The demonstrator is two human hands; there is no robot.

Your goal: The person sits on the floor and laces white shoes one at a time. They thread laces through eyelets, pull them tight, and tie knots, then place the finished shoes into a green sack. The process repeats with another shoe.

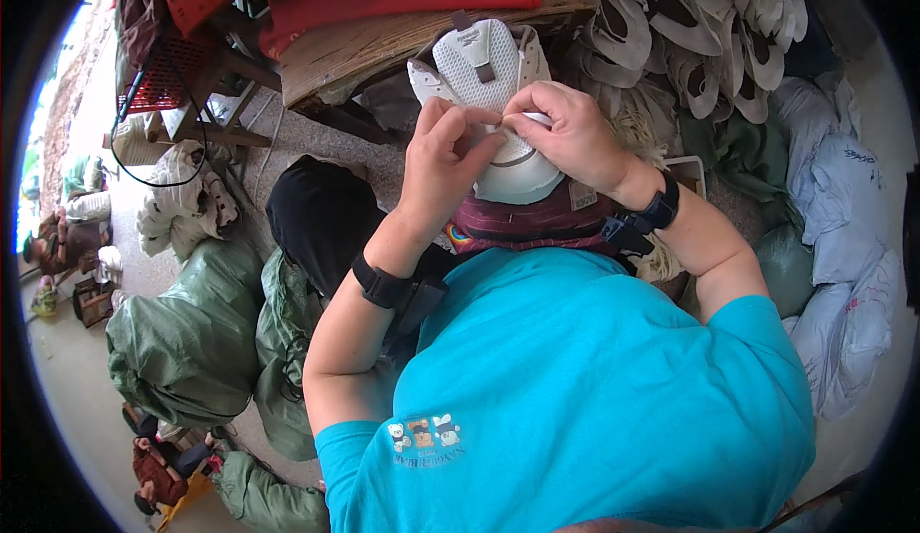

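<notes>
A white shoe upper (519, 184) with a mesh tongue and a dark pull tab lies over my lap, its rounded toe toward me. My left hand (448, 145) has thumb and forefinger pinched together at the middle of the upper, near the base of the tongue. Right beside it, my right hand (572, 135) pinches the same spot, the fingertips of both hands nearly touching. Whether a thread or lace lies between the fingers is too small to tell. A dark red striped cloth (522, 220) covers my lap beneath the upper.
Ahead is a wooden table (335, 58) with red cloth (402, 1) on it. Bundled pale shoe uppers (661, 15) hang at the far right. Green sacks (196, 332) stand left, white sacks (843, 193) right. A red basket (163, 87) is far left; another person (158, 471) sits lower left.
</notes>
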